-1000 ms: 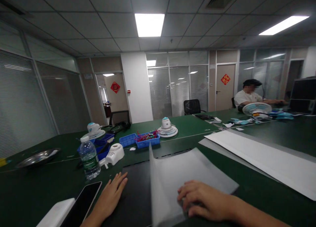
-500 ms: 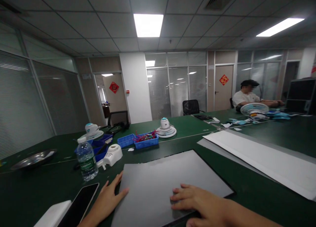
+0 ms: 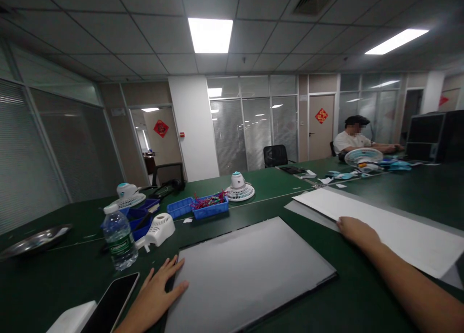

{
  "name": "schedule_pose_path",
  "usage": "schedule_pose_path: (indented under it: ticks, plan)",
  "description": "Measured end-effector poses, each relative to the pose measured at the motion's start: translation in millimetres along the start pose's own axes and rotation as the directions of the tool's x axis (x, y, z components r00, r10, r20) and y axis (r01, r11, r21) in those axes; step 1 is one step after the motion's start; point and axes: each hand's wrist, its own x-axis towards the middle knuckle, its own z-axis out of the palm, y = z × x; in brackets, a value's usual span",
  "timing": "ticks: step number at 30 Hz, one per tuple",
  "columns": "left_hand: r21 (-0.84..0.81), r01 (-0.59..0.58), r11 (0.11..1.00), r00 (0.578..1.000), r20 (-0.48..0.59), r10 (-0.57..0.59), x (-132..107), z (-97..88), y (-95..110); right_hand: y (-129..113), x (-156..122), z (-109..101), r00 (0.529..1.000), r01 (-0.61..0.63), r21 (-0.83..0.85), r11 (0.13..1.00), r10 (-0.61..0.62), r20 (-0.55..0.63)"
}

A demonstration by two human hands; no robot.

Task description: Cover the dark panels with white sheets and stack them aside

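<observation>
1. Curled fingers made the grip of the right hand (image 3: 358, 234), at the long near side of the big white sheet (image 3: 402, 231), toward its left end. The thumb and fingertips were hidden, so I could not tell if they pinched the edge or only touched it.
2. Spread fingers made the left hand (image 3: 155, 289) look loose. It held nothing tight. Its thumb seemed to rest on the left side of the frosted sheet (image 3: 250, 275).
3. That frosted sheet lay flat on the green surface (image 3: 50, 275), in front of the person. A dark edge (image 3: 319, 285) showed under it.
4. The white sheet was off to the right, well apart from the frosted one. A gray sheet (image 3: 310, 213) poked out from under it.
5. Near the left arm were a phone (image 3: 110, 304) and a white box (image 3: 70, 318), with a water bottle (image 3: 119, 241) just past them.
6. It looked like the step was to keep one sheet still and get hold of another.
7. Lifting the white sheet would have called for a firm pinch on it alone, without the gray one. Such a wide sheet could have bent, so a slow pull seemed best.
</observation>
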Motion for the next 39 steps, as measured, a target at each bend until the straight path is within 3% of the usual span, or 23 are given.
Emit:
schedule_pose_path:
  ticks: [4, 10, 17, 20, 23, 26, 31, 34, 39]
  plan:
    - [0.005, -0.005, 1.000, 1.000, 0.009, 0.005, -1.1, -0.3, 0.3, -7.9, -1.3, 2.2, 0.999, -0.042, -0.082, 0.996, 0.042, 0.008]
    - [-0.007, -0.004, 1.000, 1.000, 0.009, 0.004, -3.4, -1.0, -0.9, -28.1, -11.3, -21.1, 0.986, 0.010, -0.120, 0.993, -0.030, -0.165]
    - [-0.011, -0.002, 1.000, 1.000, -0.010, 0.002, -6.2, -3.8, -1.3, -60.2, -34.7, -46.6, 0.931, 0.055, -0.132, 0.990, -0.098, -0.353]
    - [-0.009, 0.000, 1.000, 1.000, -0.005, 0.000, -7.3, -5.2, -1.6, -85.0, -51.3, -60.8, 0.889, 0.149, -0.134, 0.980, -0.192, -0.416]
    - [-0.019, -0.001, 1.000, 1.000, -0.013, 0.001, -8.4, -6.3, -1.1, -121.1, -75.3, -68.4, 0.838, 0.327, -0.132, 0.936, -0.352, -0.417]
    - [-0.023, 0.000, 1.000, 1.000, -0.018, 0.000, -9.0, -5.8, -1.9, -162.5, -109.3, -64.2, 0.735, 0.581, -0.121, 0.805, -0.582, -0.348]
    - [-0.060, -0.014, 0.998, 1.000, -0.004, 0.014, -7.6, -2.0, -7.4, -212.8, -170.7, -52.8, 0.462, 0.878, -0.048, 0.476, -0.870, -0.172]
    - [-0.069, -0.011, 0.998, 1.000, 0.010, 0.011, -6.4, -0.7, -8.4, -223.2, -191.2, -58.4, 0.303, 0.952, 0.007, 0.305, -0.945, -0.120]
    - [0.010, -0.003, 1.000, 1.000, -0.014, 0.003, -4.4, 1.7, -7.3, -220.5, -192.1, -71.6, 0.168, 0.986, 0.017, 0.167, -0.974, -0.153]
